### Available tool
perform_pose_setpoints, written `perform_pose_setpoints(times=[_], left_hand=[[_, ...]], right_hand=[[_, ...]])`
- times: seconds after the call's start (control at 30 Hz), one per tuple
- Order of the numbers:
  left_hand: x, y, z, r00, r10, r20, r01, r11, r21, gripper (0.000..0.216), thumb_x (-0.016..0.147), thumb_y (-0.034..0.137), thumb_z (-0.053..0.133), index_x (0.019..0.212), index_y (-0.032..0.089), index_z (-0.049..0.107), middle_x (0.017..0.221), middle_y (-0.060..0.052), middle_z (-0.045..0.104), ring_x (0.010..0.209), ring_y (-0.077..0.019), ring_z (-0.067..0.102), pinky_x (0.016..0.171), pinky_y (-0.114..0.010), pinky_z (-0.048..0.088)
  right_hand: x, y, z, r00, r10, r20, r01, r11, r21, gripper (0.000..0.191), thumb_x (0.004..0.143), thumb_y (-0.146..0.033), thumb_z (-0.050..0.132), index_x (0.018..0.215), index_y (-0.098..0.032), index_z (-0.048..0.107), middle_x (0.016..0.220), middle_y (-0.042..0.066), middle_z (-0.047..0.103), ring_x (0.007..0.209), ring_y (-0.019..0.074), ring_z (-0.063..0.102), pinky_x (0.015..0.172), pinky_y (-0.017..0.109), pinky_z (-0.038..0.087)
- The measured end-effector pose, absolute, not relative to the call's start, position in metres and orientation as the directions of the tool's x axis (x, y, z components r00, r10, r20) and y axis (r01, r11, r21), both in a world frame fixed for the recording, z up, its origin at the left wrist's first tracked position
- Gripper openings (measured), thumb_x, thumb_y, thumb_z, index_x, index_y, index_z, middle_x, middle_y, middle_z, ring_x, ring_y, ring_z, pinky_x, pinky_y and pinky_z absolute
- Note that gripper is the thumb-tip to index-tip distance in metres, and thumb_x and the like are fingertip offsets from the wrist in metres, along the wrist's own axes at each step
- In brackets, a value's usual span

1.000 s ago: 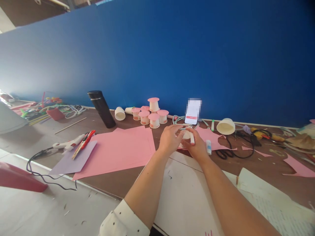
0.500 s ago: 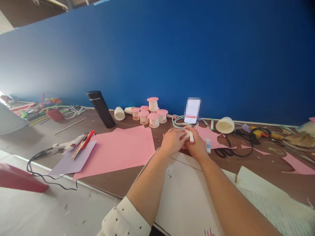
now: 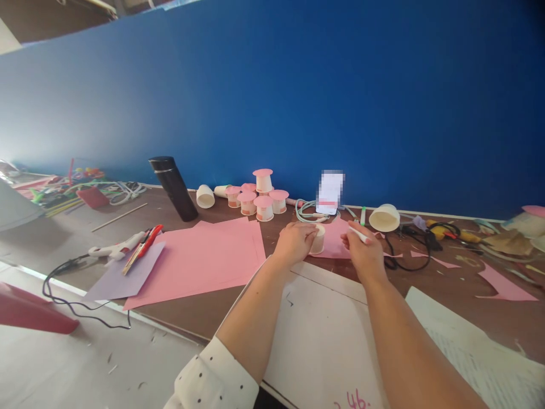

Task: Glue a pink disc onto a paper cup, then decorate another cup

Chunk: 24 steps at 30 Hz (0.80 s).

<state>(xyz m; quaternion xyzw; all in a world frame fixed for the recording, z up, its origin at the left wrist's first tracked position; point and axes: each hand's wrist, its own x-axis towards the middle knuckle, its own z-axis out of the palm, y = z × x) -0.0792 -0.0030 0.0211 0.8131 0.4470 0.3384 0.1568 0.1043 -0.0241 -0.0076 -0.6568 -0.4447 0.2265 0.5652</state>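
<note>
My left hand (image 3: 293,241) is curled round a small white paper cup (image 3: 317,238) that stands upside down on a piece of pink paper (image 3: 334,241). To its right, my right hand (image 3: 364,251) is closed on a white glue stick (image 3: 356,233), a little apart from the cup. Both forearms reach across a white sheet (image 3: 323,335) at the table's near edge.
A large pink sheet (image 3: 204,258) lies to the left, with a purple sheet (image 3: 123,275), glue gun (image 3: 111,250) and red cutter (image 3: 147,243). A black flask (image 3: 174,188), stacked pink-topped cups (image 3: 259,199), phone (image 3: 330,193), lying cup (image 3: 384,218) and cables line the blue wall.
My right hand has moved right, away from the cup, and now holds the glue stick that lay beside it. My left hand stays on the cup.
</note>
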Motion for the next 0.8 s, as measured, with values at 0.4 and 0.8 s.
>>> perform_pose_setpoints(times=[0.4,0.8], left_hand=[[-0.083,0.004,0.015,0.402,0.828,0.39,0.558,-0.56,0.613,0.03,0.089,0.031,0.046,0.108,0.029,0.069,0.121,0.001,0.064,0.115,-0.0206,0.055,0.102,-0.036,0.039],[-0.086,0.001,0.018,0.448,0.813,0.37,0.539,-0.577,0.614,0.034,0.088,0.023,0.044,0.111,0.026,0.068,0.126,0.001,0.061,0.118,-0.0181,0.053,0.101,-0.03,0.04]], right_hand=[[0.103,-0.047,0.027,0.111,0.988,0.106,0.574,0.023,-0.819,0.025,0.075,-0.042,0.056,0.085,-0.023,0.069,0.062,-0.002,0.06,0.058,0.0122,0.05,0.053,0.024,0.038],[0.086,-0.05,0.018,-0.073,0.996,-0.056,0.56,-0.006,-0.829,0.037,0.073,-0.046,0.062,0.1,-0.022,0.07,0.055,-0.001,0.061,0.053,0.0126,0.053,0.049,0.022,0.038]])
